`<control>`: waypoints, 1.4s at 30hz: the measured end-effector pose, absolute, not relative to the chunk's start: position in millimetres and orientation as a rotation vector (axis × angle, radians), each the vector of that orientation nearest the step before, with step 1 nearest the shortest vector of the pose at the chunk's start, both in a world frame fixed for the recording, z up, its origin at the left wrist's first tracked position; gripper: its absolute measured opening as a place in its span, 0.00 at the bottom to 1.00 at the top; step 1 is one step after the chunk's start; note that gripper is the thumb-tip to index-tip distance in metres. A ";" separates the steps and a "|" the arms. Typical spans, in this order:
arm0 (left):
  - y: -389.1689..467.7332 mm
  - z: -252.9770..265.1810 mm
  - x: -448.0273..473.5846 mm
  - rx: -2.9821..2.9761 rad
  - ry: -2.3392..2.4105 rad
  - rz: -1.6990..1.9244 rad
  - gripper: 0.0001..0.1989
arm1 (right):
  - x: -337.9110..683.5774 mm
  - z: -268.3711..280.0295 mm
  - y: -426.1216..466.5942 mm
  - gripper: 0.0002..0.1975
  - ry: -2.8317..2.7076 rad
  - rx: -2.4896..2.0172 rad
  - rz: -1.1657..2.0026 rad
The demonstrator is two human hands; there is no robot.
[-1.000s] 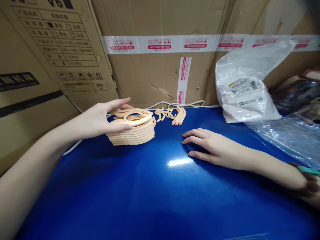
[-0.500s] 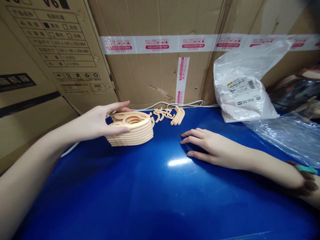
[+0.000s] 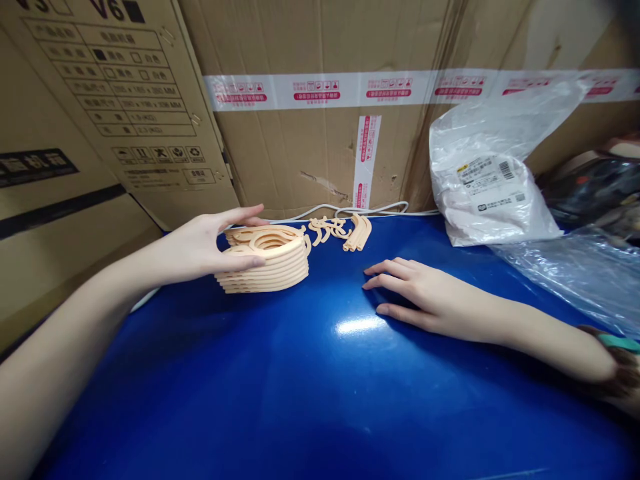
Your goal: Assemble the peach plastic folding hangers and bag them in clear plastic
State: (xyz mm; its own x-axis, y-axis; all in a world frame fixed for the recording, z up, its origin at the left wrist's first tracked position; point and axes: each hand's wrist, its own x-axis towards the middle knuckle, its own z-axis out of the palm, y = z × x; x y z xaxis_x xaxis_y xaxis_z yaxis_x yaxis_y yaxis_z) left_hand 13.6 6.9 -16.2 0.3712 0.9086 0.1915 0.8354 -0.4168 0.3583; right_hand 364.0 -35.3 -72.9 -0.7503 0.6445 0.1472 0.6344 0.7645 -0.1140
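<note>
My left hand (image 3: 215, 243) lies at the left end of a neat stack of curved, peach-coloured plastic pieces (image 3: 280, 267), which have rounded openings in them. Its thumb stretches along the near upper edge of the stack, and the index finger reaches out above the far side; the other fingers are partly hidden. Palm down on the blue tabletop, my right hand (image 3: 413, 293) is open, its fingers apart and nothing in them. Behind and between the hands lie small peach hook-shaped pieces (image 3: 327, 229) and a bundle of bent peach pieces (image 3: 358, 233).
Cardboard boxes (image 3: 310, 147) (image 3: 125, 113) stand along the back and left of the blue tabletop (image 3: 300, 387). A white cable (image 3: 300, 215) runs along the back edge. A white plastic bag with a label (image 3: 493, 193) and clear plastic wrap (image 3: 585, 273) lie at the right.
The whole view has shifted slightly to the right and down. Both hands and the stack keep about the same places relative to one another.
</note>
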 end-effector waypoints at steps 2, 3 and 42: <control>7.5 -16.6 13.1 2.417 1.584 0.540 0.46 | 364.3 -73.4 -35.1 0.19 -2.785 -1.017 0.078; 7.8 -16.8 13.0 2.417 1.592 0.541 0.46 | 364.4 -73.6 -35.1 0.19 -2.785 -1.016 0.076; -1.5 -11.0 23.2 2.375 1.636 0.507 0.44 | 364.5 -73.3 -36.3 0.18 -2.764 -1.007 0.073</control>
